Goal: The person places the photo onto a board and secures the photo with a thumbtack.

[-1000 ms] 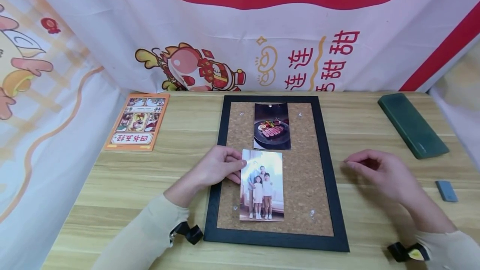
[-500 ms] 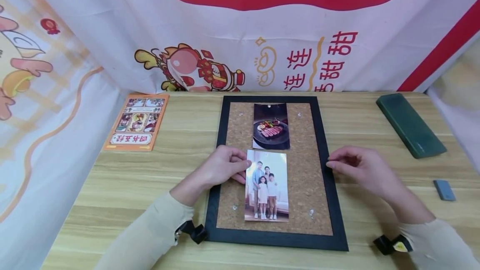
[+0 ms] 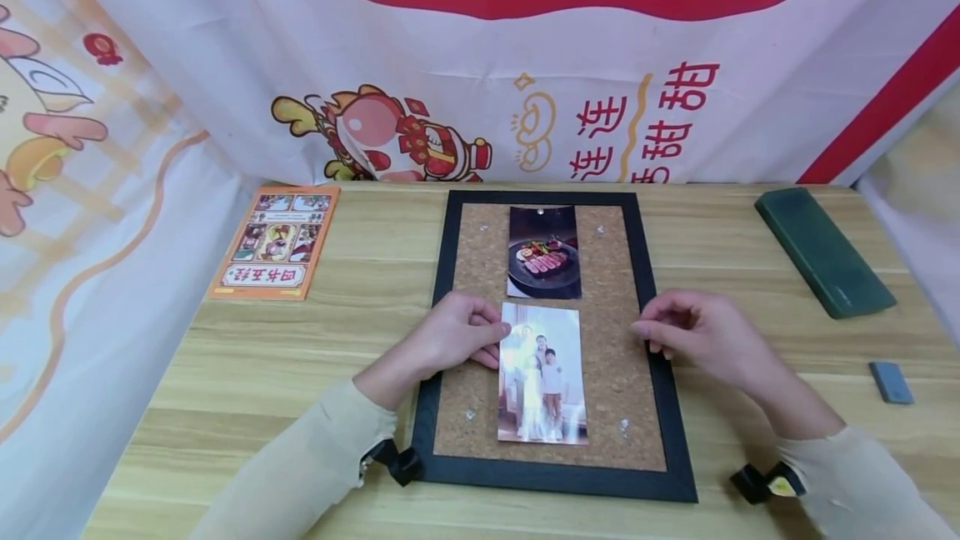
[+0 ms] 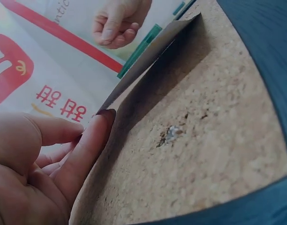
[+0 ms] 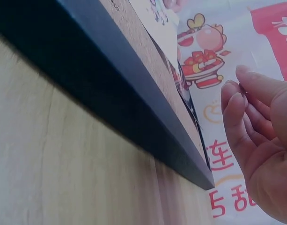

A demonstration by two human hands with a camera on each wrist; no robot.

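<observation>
My left hand (image 3: 467, 332) pinches the left edge of a family photo (image 3: 551, 390) over the lower half of a cork board (image 3: 615, 357) with a black frame. In the left wrist view the photo (image 4: 152, 49) stands tilted off the cork, its far corner close over it. A steak photo (image 3: 543, 265) hangs above, with a push pin (image 3: 541, 211) at its top. My right hand (image 3: 693, 327) is over the board's right frame edge, thumb and fingertips brought together. I cannot tell whether something small sits between them. Glare covers part of the family photo.
Clear push pins (image 3: 625, 425) stick in the cork near its corners. An orange printed booklet (image 3: 273, 244) lies at the left on the wooden table (image 3: 247, 357). On the right are a dark green case (image 3: 825, 250) and a small blue-grey block (image 3: 892, 382). A printed cloth (image 3: 420, 48) hangs behind.
My left hand has slid the family photo rightward over the cork. My right hand has come leftward from the table to the board's right frame edge.
</observation>
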